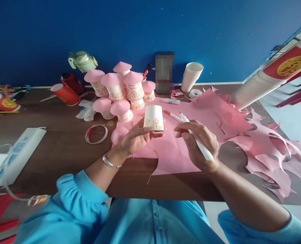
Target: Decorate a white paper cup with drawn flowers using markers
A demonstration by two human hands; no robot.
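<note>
My left hand point(137, 137) holds a white paper cup point(153, 115) upside down, its rim low on my fingers. Orange and yellow flowers are drawn around the cup's lower part. In my right hand point(201, 142) is a white marker point(197, 140), its tip pointing toward the cup but apart from it. Another marker with an orange end point(172, 115) lies on the pink paper point(175, 152) between the hands. Behind my left hand stand several decorated cups with pink paper cone tops point(115, 86). One pink cone point(119, 135) sits beside my left wrist.
White tape point(96, 134) and a power strip point(19, 152) lie at left, near red cups point(65, 94). A stack of white cups point(191, 76) stands by the blue wall. Pink paper scraps point(269, 162) and a long cup stack point(267, 79) occupy the right.
</note>
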